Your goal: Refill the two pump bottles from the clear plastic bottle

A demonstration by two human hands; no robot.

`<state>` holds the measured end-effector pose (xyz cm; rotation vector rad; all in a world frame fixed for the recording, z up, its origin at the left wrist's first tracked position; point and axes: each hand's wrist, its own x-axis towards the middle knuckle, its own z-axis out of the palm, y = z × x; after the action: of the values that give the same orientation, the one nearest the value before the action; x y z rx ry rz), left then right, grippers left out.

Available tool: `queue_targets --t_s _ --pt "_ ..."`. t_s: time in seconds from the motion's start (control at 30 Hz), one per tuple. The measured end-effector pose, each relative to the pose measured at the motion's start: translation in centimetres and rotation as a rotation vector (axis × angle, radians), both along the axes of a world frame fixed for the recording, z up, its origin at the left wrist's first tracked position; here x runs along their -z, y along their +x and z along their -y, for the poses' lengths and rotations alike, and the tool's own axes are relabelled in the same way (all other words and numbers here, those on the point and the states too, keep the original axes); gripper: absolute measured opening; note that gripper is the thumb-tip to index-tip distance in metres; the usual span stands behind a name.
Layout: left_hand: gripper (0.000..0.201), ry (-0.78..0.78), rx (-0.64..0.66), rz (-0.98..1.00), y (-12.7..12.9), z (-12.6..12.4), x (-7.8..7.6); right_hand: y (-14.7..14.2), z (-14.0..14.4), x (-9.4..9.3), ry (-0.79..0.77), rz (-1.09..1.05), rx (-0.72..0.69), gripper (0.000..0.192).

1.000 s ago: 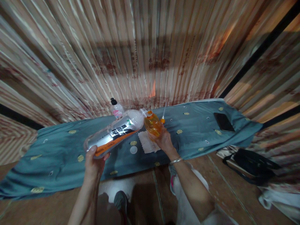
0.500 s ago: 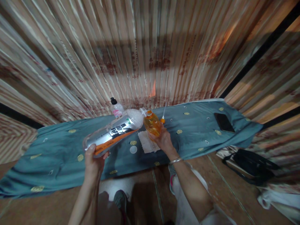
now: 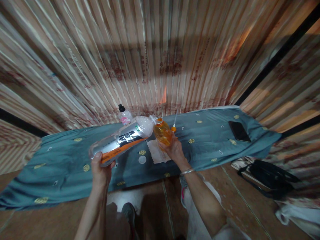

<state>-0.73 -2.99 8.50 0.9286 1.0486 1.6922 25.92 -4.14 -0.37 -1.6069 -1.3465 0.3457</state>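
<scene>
both my hands are closed on bottles, my left hand (image 3: 100,171) tipping the large clear bottle (image 3: 122,141) to the small orange bottle (image 3: 162,133) gripped in my right hand (image 3: 175,150).

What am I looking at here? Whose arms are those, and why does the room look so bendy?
A person has a camera on their head that looks forward and down, so you see their own two arms from above. The lens bends the picture, which is why the striped curtain seems to curve.

The left hand has a grip on the bottom of a big clear bottle, tipped on its side. The right hand holds a small bottle of orange liquid. The two bottle mouths meet.

In front is a surface covered by a blue cloth with yellow dots. On it lie a white napkin, a round white lid, a dark phone, and a little bottle with a black top at the back. A black bag sits on the floor to the right.
</scene>
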Motion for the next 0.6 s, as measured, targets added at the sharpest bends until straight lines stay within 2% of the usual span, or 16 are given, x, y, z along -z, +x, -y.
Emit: queue_targets --t_s 0.27,0.47,0.6 --pt "0.05 0.052 0.021 0.012 -0.05 -0.23 0.06 -0.19 0.07 -0.01 0.004 -0.02 0.018 0.072" --pt "0.065 0.022 -0.009 0.055 0.16 0.05 0.13 -0.16 -0.13 0.35 0.026 -0.002 0.017 0.072" --pt "0.066 0.033 0.03 0.129 0.33 0.17 0.09 -0.05 -0.12 0.37 0.024 0.033 0.015 0.073"
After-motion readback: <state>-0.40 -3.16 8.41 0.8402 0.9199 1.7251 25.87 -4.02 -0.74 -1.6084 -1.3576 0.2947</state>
